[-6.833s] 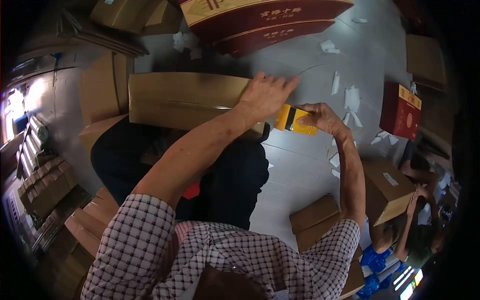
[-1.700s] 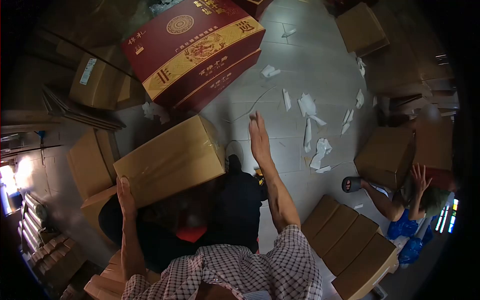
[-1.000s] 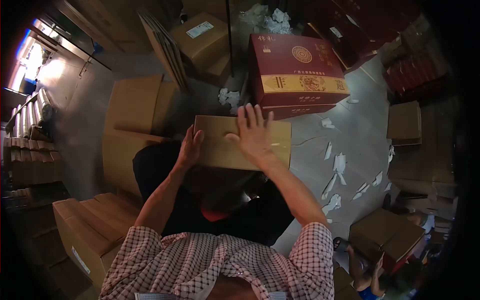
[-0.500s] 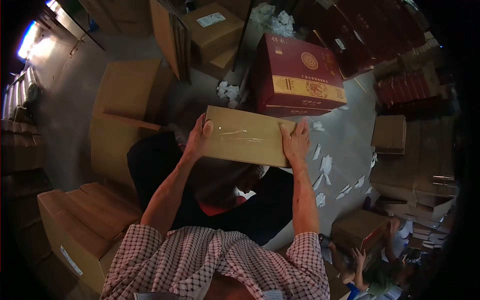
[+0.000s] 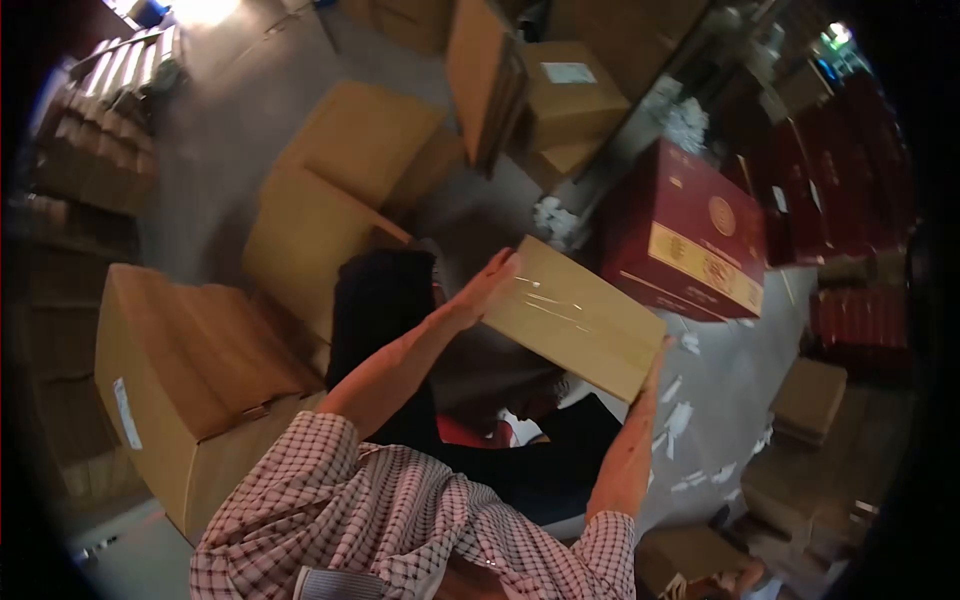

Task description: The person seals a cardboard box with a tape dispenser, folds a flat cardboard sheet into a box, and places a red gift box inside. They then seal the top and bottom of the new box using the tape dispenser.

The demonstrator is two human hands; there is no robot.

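Note:
A closed brown cardboard box with shiny clear tape across its top is held above my lap. My left hand grips its left end, fingers wrapped against the side. At the opposite end my right hand presses on the box, its fingers mostly hidden along the edge. A large maroon carton with a gold band stands on the floor just beyond the held box. Something red and white between my legs is partly hidden.
To my left sits a big brown carton with a white label. An open carton lies ahead, left of the held box. Torn white paper litters the floor at right. Several maroon boxes stand at the far right. A co-worker's hand touches a carton lower right.
The view has swung, so the surroundings shift rightward. The box, still between both hands, now slants down to the right. Less of the co-worker shows.

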